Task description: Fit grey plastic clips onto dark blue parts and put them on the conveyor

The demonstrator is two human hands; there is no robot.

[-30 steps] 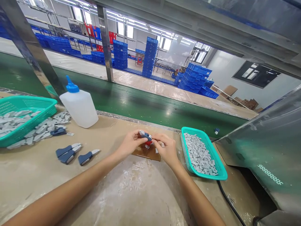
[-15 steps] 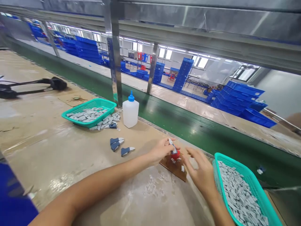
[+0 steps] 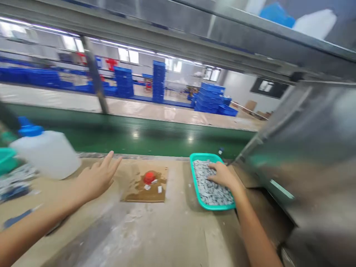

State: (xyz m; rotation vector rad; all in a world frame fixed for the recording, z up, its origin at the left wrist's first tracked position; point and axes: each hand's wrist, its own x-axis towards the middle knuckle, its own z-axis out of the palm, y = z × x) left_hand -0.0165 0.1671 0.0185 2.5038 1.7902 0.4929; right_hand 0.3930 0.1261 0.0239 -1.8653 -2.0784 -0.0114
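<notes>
My right hand (image 3: 224, 176) is over the green basket (image 3: 195, 185) on the right, fingers apart at the surface of the many small grey plastic pieces (image 3: 214, 194) inside. Whether a fingertip touches one is too blurred to tell. My left hand (image 3: 97, 178) hovers above the table to the left of a brown board (image 3: 132, 194), with fingers stretched out and no object visible in it. On the wet board sit a red round piece (image 3: 149, 177) and a few small pale pieces (image 3: 159, 189).
A white bottle with a blue cap (image 3: 51, 154) stands at the left beside loose grey pieces (image 3: 20, 176) and part of another green basket (image 3: 7, 160). A green conveyor belt (image 3: 158, 138) runs behind the table. A metal panel (image 3: 314, 159) rises at the right.
My view has swung right. The left hand has left the board and no longer shows the blue-and-grey piece it held. My right hand has moved from beside the board to the right basket.
</notes>
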